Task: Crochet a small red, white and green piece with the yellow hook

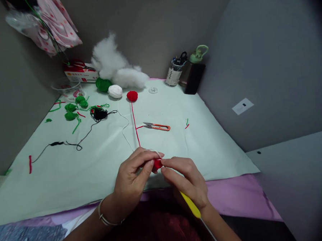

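Observation:
My left hand (134,177) pinches a small red crocheted piece (157,164) at the near edge of the white sheet (72,175). My right hand (187,182) meets it from the right and grips a crochet hook with a yellow handle (191,205) that points back toward my wrist. A red strand (135,125) runs from the piece up to a red yarn ball (132,96). A white strand (125,131) leads toward a white yarn ball (115,91).
Orange thread snips (157,126) lie mid-sheet. Green crocheted pieces (74,109), black yarn (99,114) and a green yarn ball (103,84) sit at the back left, white stuffing (117,67) behind them. A jar (174,72) and dark bottle (195,75) stand at the back right.

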Available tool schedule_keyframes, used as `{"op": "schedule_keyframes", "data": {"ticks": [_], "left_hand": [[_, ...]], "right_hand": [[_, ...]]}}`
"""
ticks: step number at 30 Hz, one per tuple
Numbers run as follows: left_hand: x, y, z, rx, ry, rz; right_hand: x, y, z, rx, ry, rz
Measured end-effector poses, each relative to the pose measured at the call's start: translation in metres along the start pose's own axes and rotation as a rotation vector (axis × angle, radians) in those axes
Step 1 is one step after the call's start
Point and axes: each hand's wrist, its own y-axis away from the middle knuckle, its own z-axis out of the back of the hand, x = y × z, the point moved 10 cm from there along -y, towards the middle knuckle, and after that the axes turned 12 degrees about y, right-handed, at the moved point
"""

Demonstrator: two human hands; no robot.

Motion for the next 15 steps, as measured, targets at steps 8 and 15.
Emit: {"op": "schedule_keyframes", "data": {"ticks": [8, 15], "left_hand": [[0.014, 0.003, 0.002, -0.048, 0.118, 0.135], [0.013, -0.003, -0.008, 0.02, 0.208, 0.164]], "right_hand": [[-0.002, 0.002, 0.002, -0.017, -0.013, -0.04], [-0.004, 0.003, 0.0, -0.019, 0.05, 0.04]]}}
